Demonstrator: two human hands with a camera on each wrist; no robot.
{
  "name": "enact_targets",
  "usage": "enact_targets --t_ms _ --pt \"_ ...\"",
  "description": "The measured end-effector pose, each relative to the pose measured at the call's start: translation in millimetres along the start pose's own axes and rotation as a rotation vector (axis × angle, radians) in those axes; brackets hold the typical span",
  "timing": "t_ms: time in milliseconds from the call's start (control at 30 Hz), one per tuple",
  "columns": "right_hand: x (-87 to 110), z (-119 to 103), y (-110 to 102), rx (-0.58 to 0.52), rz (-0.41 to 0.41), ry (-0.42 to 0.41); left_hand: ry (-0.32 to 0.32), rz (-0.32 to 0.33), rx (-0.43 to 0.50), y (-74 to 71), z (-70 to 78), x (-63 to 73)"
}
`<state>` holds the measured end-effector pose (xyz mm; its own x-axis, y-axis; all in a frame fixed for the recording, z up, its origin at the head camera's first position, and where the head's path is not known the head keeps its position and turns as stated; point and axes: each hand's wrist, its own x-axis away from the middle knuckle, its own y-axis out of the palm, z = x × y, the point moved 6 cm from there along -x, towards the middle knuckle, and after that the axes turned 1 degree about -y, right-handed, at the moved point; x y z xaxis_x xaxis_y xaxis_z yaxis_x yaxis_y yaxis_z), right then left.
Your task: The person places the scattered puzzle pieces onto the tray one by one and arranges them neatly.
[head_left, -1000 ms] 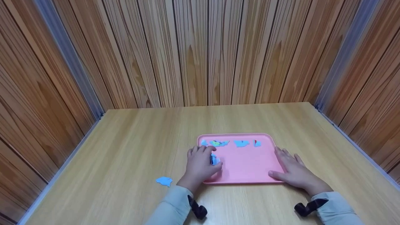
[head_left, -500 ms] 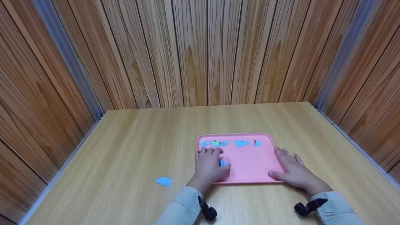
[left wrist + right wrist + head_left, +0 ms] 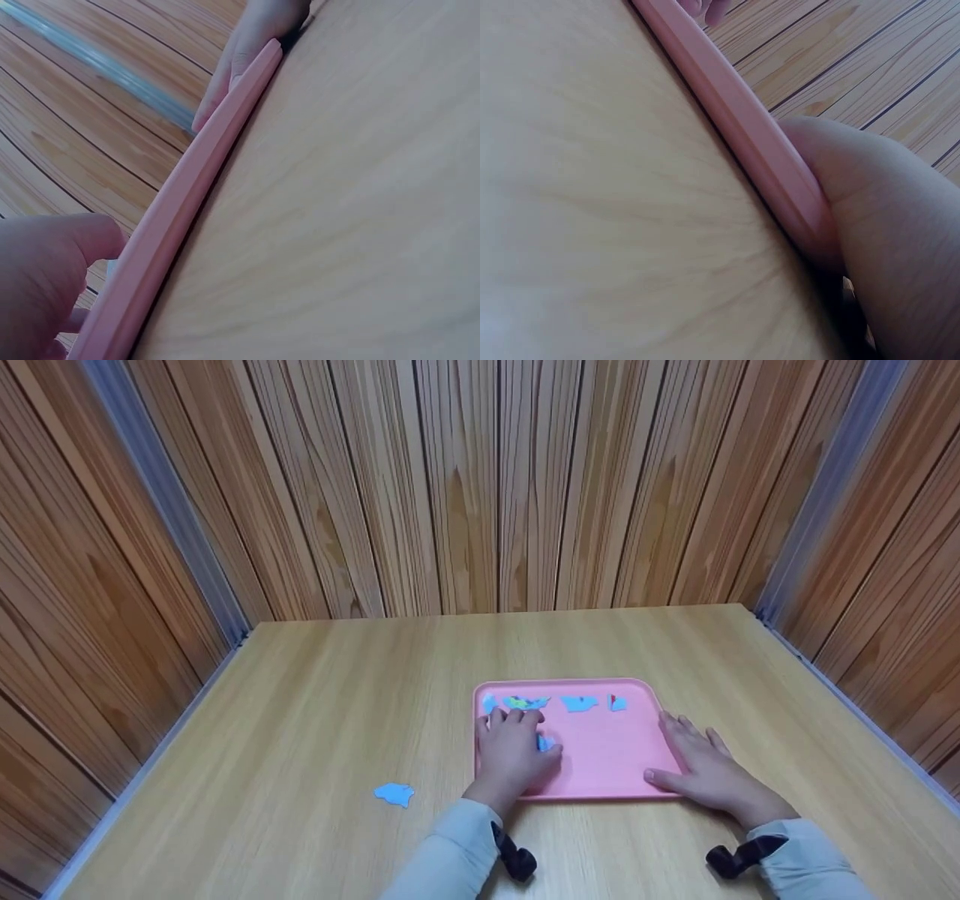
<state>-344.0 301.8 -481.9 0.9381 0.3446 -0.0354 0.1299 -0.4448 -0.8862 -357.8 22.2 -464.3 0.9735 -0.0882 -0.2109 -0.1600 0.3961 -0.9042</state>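
Note:
My left hand [image 3: 514, 754] is over the left part of the pink tray [image 3: 607, 761], fingers bent, pinching a small blue puzzle piece [image 3: 545, 743] that its fingers partly cover. In the left wrist view the thumb [image 3: 101, 236] reaches over the tray's near wall, with only a sliver of blue behind it. The right hand [image 3: 705, 772] lies at the tray's near right corner with extended fingers, its thumb across the rim. Along the tray's far side lie flat pieces: a pale blue one [image 3: 489, 703], a green-and-blue one [image 3: 526, 703], a blue one [image 3: 579, 703] and a red-and-blue one [image 3: 617, 703].
Another blue piece [image 3: 394, 794] lies on the wooden table [image 3: 315, 720], left of the tray and near my left sleeve. Wood-panelled walls [image 3: 480, 495] enclose the table at the back and both sides. A black wrist camera [image 3: 517, 862] hangs below the left wrist.
My left hand has moved right, further into the tray, carrying the blue puzzle piece along. The right hand, the tray and the other pieces have kept their places.

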Motion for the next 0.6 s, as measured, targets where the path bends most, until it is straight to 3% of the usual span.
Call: enact_targets --t_ms 300,600 --pt "0.9 1 -1 0.01 0.018 -0.008 0.027 -0.006 -0.037 1.4 3.3 1.4" --pt "-0.5 -1 -1 0.011 0.037 -0.018 0.125 -0.033 -0.008 -12.1 3.8 24.0"
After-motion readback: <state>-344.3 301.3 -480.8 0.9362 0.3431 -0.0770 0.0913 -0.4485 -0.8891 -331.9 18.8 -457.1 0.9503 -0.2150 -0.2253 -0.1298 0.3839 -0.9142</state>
